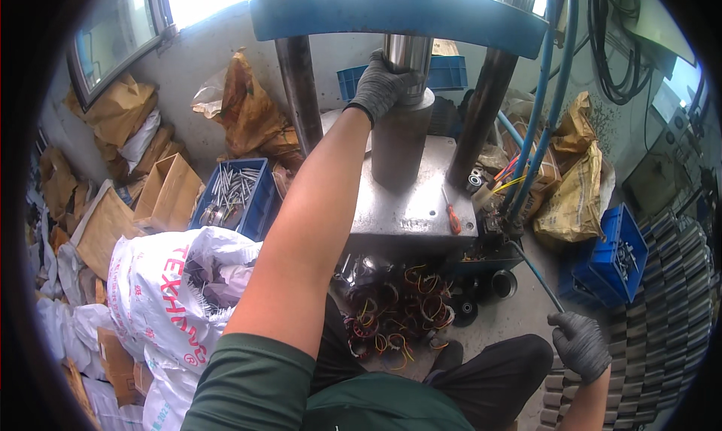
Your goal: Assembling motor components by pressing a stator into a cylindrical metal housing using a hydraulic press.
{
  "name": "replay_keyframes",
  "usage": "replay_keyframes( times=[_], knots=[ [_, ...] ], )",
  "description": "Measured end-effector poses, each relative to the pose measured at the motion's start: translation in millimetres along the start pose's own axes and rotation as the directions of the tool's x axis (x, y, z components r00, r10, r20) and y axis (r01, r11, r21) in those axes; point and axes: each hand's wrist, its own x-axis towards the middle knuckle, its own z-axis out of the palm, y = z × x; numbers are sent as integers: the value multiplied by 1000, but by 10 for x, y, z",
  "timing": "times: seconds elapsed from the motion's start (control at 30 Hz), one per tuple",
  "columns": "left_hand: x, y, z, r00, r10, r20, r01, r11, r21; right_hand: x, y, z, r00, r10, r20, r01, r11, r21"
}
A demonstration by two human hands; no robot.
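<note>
Left hand (pixel 382 85), gloved in grey, wraps closed around the top of the tall grey steel cylinder (pixel 401 141) standing upright on the grey metal press surface (pixel 410 205), at twelve o'clock. That cylinder looks heavy, rigid and smooth, likely slick; the upper rim under the shiny ram (pixel 407 55) seems the surest hold. Right hand (pixel 580 346), down at four o'clock, is clenched on the thin blue lever rod (pixel 535 271). An orange-handled screwdriver (pixel 452 218) lies beside the cylinder.
</note>
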Motion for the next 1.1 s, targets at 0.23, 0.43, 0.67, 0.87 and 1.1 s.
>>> replay_keyframes(
  times=[0.23,0.43,0.67,0.87,1.1],
  knots=[
    [5,9,-10,1000,-25,18,25,1000,9,0,17,30,998,-21,-52,24,998,62],
    [-32,15,-27,999,12,42,-11,999,-40,6,31,0,983,-34,182,44,998,-50],
    [-13,11,7,1000,-18,8,18,999,38,28,-16,-90,975,-10,220,18,999,-33],
    [56,-77,8,1000,-10,7,10,999,43,18,58,-53,1000,-10,-23,11,999,46],
    [5,-11,15,998,-41,36,41,999,5,38,22,-66,992,57,115,-65,996,59]
  ],
)
